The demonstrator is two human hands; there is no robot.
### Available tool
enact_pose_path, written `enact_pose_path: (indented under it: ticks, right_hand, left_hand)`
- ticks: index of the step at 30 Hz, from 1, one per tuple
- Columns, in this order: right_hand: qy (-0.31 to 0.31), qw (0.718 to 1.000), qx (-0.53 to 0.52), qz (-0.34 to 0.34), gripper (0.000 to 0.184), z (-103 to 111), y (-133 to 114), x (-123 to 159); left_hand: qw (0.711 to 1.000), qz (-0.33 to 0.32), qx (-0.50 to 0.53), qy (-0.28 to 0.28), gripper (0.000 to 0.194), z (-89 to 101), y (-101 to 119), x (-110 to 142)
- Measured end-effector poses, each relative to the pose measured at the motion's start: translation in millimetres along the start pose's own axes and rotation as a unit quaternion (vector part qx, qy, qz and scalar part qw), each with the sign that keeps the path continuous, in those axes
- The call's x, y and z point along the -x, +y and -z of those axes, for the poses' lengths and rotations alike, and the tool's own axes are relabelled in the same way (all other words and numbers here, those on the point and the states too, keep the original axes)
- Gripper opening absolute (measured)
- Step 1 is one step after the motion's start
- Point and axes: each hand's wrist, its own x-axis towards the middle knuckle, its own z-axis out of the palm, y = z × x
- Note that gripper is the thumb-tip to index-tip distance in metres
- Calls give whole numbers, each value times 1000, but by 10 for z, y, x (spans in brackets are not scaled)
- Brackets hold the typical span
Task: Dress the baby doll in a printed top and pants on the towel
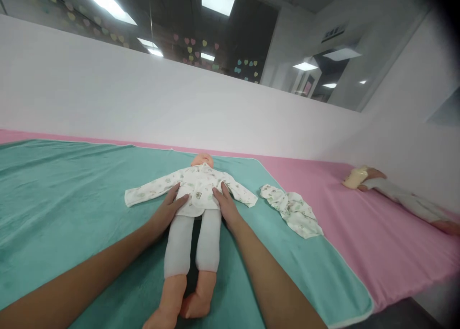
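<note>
A teal blanket (89, 252) lies before the white wall (143, 99), with the baby doll (210, 238) at twelve o'clock in a printed long-sleeved shirt (200, 182). Your left hand (173, 205) and right hand (225, 203) flank its waist, thumbs spread from fingers; uneven pressure could roll the doll, and dragging palms could ruck the shirt.
</note>
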Motion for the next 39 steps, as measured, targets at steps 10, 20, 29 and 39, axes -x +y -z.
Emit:
enact_pose_path:
  ticks: [10, 20, 29, 39]
  right_hand:
    - [-72, 993, -34, 87, 67, -172, -84, 85]
    - [47, 984, 76, 155, 62, -241, -34, 166]
    - [-51, 972, 170, 156, 59, -224, -206, 329]
    - [187, 891, 384, 154, 45, 265, -143, 46]
  left_hand:
    - [992, -89, -16, 84, 55, 25, 28, 116]
    - [994, -41, -24, 96, 50, 47, 78, 134]
    - [994, -34, -10, 101, 49, 53, 90, 122]
    - [995, -29, -6, 100, 46, 107, 125, 150]
